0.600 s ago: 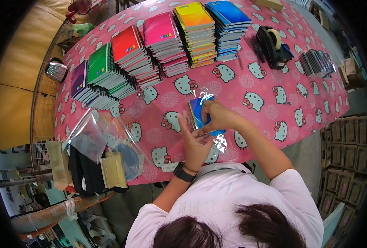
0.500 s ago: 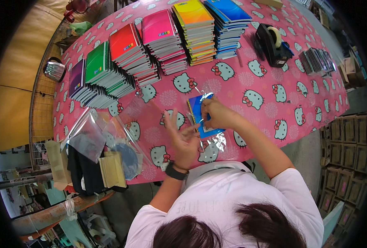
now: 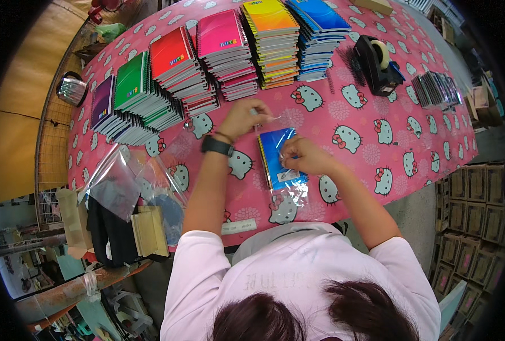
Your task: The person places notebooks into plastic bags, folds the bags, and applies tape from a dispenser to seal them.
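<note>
My right hand [image 3: 303,156] is pinched on the one blue notebook [image 3: 281,154] in its clear bag dead centre, left hand [image 3: 242,116] at its 11 o'clock pinching a strip, six notebook stacks [image 3: 207,68] at 12, one tape dispenser [image 3: 377,65] at 2.

The right hand [image 3: 306,156] covers part of the blue notebook [image 3: 278,153]; boxes [image 3: 462,227] (lower right) are cut off.

Pale pink short-sleeved shirt [image 3: 298,273], black wristwatch [image 3: 216,146] on left wrist.
</note>
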A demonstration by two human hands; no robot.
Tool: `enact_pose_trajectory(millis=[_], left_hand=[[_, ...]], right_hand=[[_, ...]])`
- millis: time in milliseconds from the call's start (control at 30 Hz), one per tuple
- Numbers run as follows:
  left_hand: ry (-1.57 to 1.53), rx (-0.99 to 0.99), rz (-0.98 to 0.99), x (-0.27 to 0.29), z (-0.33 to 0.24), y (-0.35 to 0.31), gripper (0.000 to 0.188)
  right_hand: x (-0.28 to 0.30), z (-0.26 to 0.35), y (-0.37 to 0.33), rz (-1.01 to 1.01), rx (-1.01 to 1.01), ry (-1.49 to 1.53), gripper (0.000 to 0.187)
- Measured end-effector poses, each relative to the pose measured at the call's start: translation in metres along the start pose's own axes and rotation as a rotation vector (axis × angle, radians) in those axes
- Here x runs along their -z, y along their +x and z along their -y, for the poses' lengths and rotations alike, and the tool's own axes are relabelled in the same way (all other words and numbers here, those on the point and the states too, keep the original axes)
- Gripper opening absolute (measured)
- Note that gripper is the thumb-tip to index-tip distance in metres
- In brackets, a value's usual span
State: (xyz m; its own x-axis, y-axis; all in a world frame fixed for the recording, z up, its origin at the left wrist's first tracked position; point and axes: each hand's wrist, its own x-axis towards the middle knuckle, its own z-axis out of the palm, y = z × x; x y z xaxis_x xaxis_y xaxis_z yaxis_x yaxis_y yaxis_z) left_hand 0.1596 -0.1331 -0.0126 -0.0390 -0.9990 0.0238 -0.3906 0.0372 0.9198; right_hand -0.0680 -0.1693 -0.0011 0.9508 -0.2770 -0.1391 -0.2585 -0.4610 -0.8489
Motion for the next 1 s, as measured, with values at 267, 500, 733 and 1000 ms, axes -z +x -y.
enact_pose_trajectory(millis=[267, 500, 733, 1000], left_hand=[[0.269, -0.156, -0.559, -0.078, -0.007, -0.106, 0.024], [0.533, -0.112, -0.363, -0.096, -0.007, -0.119, 0.038], [0.35, -0.083, -0.337, -0.104, 0.008, -0.111, 0.054], [0.309, -0.112, -0.224, -0.107, 0.006, -0.099, 0.057]], right_hand=[[0.006, -0.021, -0.005, -0.011, 0.097, 0.284, 0.013], [0.003, -0.008, -0.022, 0.094, 0.314, -0.486, 0.045], [0.002, -0.017, -0.031, -0.134, -0.063, -0.622, 0.103], [-0.015, -0.021, -0.019, -0.139, -0.101, -0.56, 0.109]])
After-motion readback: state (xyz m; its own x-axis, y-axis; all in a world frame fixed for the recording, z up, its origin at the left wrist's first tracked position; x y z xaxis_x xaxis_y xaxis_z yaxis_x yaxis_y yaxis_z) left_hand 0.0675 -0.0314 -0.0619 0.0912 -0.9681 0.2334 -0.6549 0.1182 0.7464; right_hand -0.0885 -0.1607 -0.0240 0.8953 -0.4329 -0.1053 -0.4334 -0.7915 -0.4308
